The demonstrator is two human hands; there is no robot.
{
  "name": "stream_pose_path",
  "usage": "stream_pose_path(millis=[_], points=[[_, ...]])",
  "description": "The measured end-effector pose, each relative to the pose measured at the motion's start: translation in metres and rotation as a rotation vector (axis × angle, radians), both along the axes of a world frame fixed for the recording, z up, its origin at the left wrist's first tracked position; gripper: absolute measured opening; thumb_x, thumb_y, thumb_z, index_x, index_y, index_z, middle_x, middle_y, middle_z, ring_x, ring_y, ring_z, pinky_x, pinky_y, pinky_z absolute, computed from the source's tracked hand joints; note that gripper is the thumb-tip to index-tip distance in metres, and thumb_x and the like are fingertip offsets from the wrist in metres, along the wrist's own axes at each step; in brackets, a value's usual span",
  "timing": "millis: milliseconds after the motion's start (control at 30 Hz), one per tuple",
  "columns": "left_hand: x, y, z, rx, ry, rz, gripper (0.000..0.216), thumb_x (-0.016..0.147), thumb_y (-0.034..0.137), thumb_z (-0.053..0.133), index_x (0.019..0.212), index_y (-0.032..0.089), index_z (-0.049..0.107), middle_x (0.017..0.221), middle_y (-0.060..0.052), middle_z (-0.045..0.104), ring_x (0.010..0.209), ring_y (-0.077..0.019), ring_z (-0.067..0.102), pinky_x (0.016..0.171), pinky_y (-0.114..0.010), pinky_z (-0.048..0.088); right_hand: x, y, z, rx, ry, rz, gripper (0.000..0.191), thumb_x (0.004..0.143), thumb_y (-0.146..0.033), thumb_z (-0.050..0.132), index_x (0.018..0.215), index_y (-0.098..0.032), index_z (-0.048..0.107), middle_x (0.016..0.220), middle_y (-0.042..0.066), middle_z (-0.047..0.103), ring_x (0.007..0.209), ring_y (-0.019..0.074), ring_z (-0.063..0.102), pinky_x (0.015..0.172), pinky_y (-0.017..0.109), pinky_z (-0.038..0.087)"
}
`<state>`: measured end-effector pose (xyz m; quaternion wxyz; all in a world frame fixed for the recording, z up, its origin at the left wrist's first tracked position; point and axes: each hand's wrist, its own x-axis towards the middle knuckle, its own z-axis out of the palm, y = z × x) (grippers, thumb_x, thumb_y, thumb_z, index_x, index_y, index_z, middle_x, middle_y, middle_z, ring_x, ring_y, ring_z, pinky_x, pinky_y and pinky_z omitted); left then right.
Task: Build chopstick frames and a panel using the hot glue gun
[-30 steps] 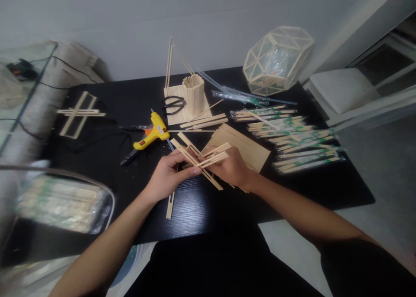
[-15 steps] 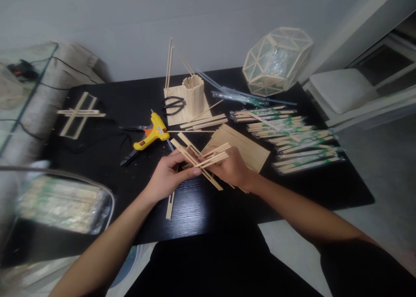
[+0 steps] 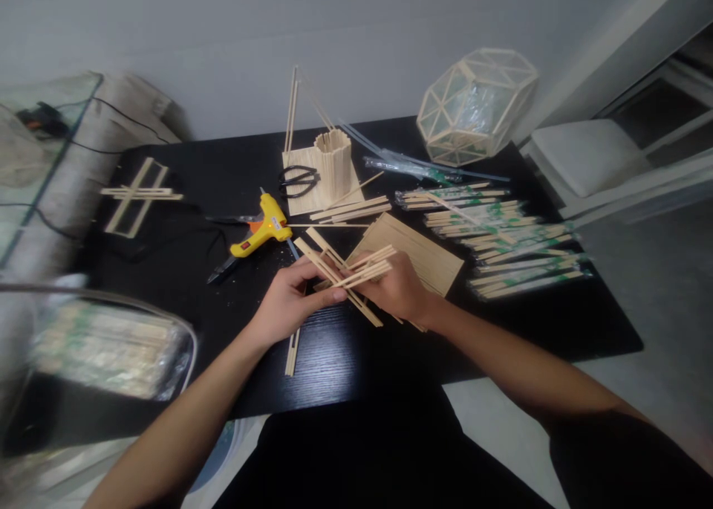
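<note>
Both my hands grip one frame of crossed wooden sticks [image 3: 363,273] over the front middle of the black table. My left hand [image 3: 292,297] is closed on its left side, thumb pressed along the sticks. On the right side my right hand [image 3: 398,290] is closed around it, its fingers partly hidden by the sticks. Just behind lies a flat panel of sticks [image 3: 428,260]. To the left rests a yellow glue gun [image 3: 267,228]. A few joined sticks [image 3: 292,354] show below my left hand; whether they belong to the frame I cannot tell.
At the back stand a stick cup on a square base [image 3: 334,171] and black-handled scissors [image 3: 298,180]. Wrapped chopsticks [image 3: 518,234] lie right, below a faceted stick lantern [image 3: 476,108]. Another crossed frame [image 3: 139,195] lies left; a basket [image 3: 192,345] holds more packets.
</note>
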<state>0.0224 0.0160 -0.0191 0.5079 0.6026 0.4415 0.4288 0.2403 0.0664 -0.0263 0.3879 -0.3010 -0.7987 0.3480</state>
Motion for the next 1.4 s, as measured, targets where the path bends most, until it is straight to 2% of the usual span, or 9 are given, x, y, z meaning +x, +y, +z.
stream_pose_path(millis=[233, 633, 1000, 1267, 1400], points=[[0.0005, 0.0, 0.0003, 0.004, 0.003, 0.007, 0.014, 0.086, 0.031, 0.087, 0.098, 0.025, 0.083, 0.109, -0.004, 0.075, 0.107, -0.0199, 0.068, 0.103, -0.035, 0.052, -0.0003, -0.0008, -0.0012, -0.043, -0.008, -0.008, 0.034, 0.102, -0.051, 0.07, 0.09, -0.021, 0.083, 0.085, 0.004, 0.083, 0.074, 0.0162, 0.076, 0.066, 0.027, 0.054], [0.0011, 0.0017, 0.0004, -0.04, -0.04, -0.019, 0.012, 0.087, 0.032, 0.086, 0.095, 0.024, 0.083, 0.107, -0.004, 0.075, 0.105, -0.0202, 0.068, 0.102, -0.036, 0.051, 0.001, -0.0012, -0.0034, -0.035, -0.009, 0.007, 0.017, 0.1, -0.034, 0.074, 0.093, -0.021, 0.083, 0.086, 0.003, 0.082, 0.074, 0.0154, 0.075, 0.068, 0.026, 0.054], [0.0011, 0.0017, 0.0008, -0.046, -0.025, -0.017, 0.012, 0.087, 0.033, 0.086, 0.096, 0.024, 0.084, 0.107, -0.005, 0.075, 0.105, -0.0211, 0.067, 0.102, -0.037, 0.051, 0.0, -0.0004, -0.0049, -0.021, -0.016, -0.001, 0.01, 0.097, -0.027, 0.078, 0.093, -0.02, 0.083, 0.088, 0.003, 0.084, 0.077, 0.0161, 0.078, 0.07, 0.025, 0.055], [0.001, 0.0008, 0.0006, -0.053, -0.019, -0.011, 0.014, 0.087, 0.035, 0.086, 0.094, 0.024, 0.083, 0.108, -0.005, 0.075, 0.106, -0.0214, 0.067, 0.103, -0.038, 0.051, 0.0004, -0.0003, -0.0058, -0.005, 0.002, -0.003, 0.011, 0.098, -0.028, 0.077, 0.093, -0.019, 0.082, 0.088, 0.003, 0.084, 0.076, 0.016, 0.077, 0.069, 0.026, 0.055], [0.0017, 0.0007, 0.0005, -0.065, -0.034, -0.004, 0.014, 0.087, 0.034, 0.086, 0.094, 0.023, 0.082, 0.108, -0.005, 0.074, 0.108, -0.0214, 0.067, 0.104, -0.037, 0.05, 0.0, 0.0006, -0.005, -0.017, -0.03, -0.01, 0.021, 0.101, -0.037, 0.074, 0.092, -0.02, 0.083, 0.087, 0.004, 0.083, 0.077, 0.0164, 0.077, 0.07, 0.026, 0.055]])
